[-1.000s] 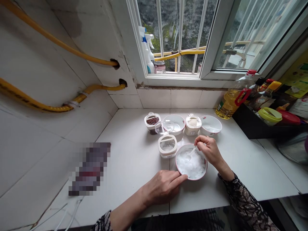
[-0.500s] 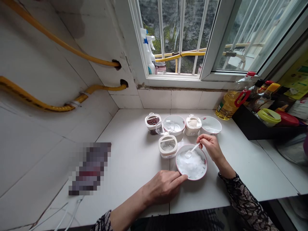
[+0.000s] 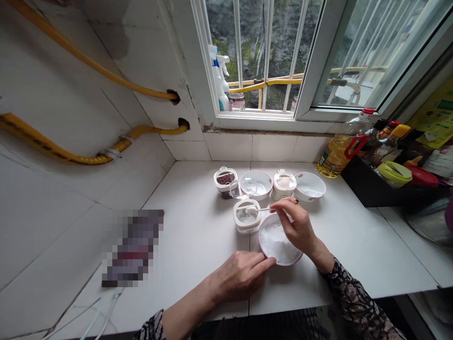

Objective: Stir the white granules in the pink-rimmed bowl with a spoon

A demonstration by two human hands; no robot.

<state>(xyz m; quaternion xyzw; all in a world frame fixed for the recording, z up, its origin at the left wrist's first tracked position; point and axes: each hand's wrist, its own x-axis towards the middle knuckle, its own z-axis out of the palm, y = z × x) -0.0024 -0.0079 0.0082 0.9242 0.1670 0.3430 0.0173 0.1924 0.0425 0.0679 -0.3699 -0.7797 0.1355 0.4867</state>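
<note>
In the head view a bowl point(image 3: 277, 243) with a pink rim holds white granules. My left hand point(image 3: 244, 273) steadies it, fingers curled in and fingertips on the near left rim. My right hand point(image 3: 299, 225) is closed on the handle of a small white spoon point(image 3: 261, 209). The spoon's tip is over the open mouth of a clear jar point(image 3: 247, 227) with a white collar and some white grains inside. Its transparent lid point(image 3: 244, 188) stands flipped back. My right hand hides the bowl's far right part.
Behind stand a jar of dark red contents point(image 3: 225, 189), a white bowl point(image 3: 264, 188), a jar of pale powder point(image 3: 283, 192) and another white bowl point(image 3: 310, 188). An oil bottle point(image 3: 336, 156) and a black box point(image 3: 368, 189) of condiments occupy the right. A blurred dark object point(image 3: 136, 248) lies left.
My right hand has moved left with the spoon, from above the granules in the bowl to the mouth of the open jar. My left hand stays at the bowl's rim.
</note>
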